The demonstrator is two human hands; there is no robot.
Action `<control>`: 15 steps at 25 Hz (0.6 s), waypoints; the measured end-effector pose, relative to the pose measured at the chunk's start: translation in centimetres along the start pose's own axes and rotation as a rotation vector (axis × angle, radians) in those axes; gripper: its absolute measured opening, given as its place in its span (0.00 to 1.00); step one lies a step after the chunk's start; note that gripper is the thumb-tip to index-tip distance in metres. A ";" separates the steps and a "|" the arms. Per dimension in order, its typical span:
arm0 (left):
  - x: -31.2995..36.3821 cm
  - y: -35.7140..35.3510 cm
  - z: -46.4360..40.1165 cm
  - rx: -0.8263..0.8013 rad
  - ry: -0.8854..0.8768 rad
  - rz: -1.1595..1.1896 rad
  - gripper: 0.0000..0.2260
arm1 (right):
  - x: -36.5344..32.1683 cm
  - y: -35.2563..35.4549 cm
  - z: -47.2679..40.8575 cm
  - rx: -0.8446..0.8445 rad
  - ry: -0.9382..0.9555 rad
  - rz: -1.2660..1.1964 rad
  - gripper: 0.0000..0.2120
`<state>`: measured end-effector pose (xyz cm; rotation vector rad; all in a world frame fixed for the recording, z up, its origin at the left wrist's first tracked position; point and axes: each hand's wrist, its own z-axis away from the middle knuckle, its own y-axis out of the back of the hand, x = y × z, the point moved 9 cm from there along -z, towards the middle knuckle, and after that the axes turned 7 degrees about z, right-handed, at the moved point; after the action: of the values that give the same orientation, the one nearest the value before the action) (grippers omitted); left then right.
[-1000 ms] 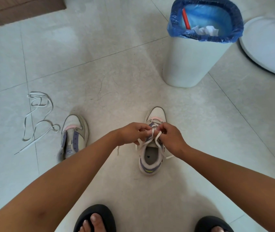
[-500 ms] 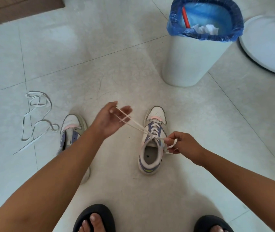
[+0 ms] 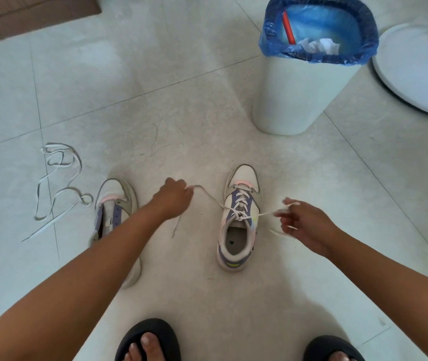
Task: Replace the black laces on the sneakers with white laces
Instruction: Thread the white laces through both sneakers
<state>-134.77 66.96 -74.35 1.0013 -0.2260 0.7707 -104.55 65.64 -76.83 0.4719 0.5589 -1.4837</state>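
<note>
White lace [image 3: 239,214] stretched between hands — left hand [image 3: 172,198], right hand [image 3: 304,222] each gripping an end

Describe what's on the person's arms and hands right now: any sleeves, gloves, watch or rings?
Both forearms are bare as far as the frame shows: no sleeves in view. The left hand and right hand wear no gloves; no watch, bracelet or ring is visible. Only black open-toe slippers show on the feet.

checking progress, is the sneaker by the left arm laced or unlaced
Unlaced. The left sneaker shows a bare tongue with no lace across it, and a loose white lace lies on the floor beside it.
</note>
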 end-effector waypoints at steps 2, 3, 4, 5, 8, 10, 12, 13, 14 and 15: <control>2.6 -1.8 1.4 -0.016 -0.086 -0.003 0.22 | 0.0 2.2 -0.4 0.129 0.022 -0.059 0.09; 3.6 -3.1 1.8 -0.059 -0.079 0.026 0.23 | 0.3 2.6 -0.5 0.138 0.029 -0.012 0.16; 4.1 -4.5 2.0 -0.111 -0.050 0.059 0.25 | 0.5 2.8 -0.6 0.135 0.024 0.049 0.22; 4.4 -5.7 2.1 -0.157 -0.017 0.055 0.27 | 0.1 3.0 -0.5 0.139 0.020 0.093 0.22; 5.2 -6.6 1.8 -0.169 0.001 -0.045 0.26 | -2.7 5.0 -0.2 0.310 0.022 0.072 0.03; 5.6 -6.9 1.4 -0.188 -0.001 0.032 0.19 | -4.2 5.2 0.2 0.374 0.050 0.241 0.06; 5.9 -7.2 1.1 -0.232 0.016 0.185 0.17 | -2.8 0.8 1.0 0.167 0.032 0.534 0.14; 5.9 -7.4 1.0 -0.247 0.034 0.249 0.16 | -1.1 -2.2 1.7 0.032 -0.012 0.659 0.17; 6.0 -7.4 1.1 -0.251 0.043 0.300 0.15 | 0.2 -4.5 2.4 -0.048 -0.022 0.760 0.19; 6.2 -7.4 1.3 -0.245 0.033 0.351 0.15 | 0.5 -6.0 2.5 -0.059 0.024 0.833 0.19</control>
<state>-125.10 66.60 -75.47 0.7234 -0.4651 1.0499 -110.42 63.46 -74.87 0.5832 0.3512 -0.6643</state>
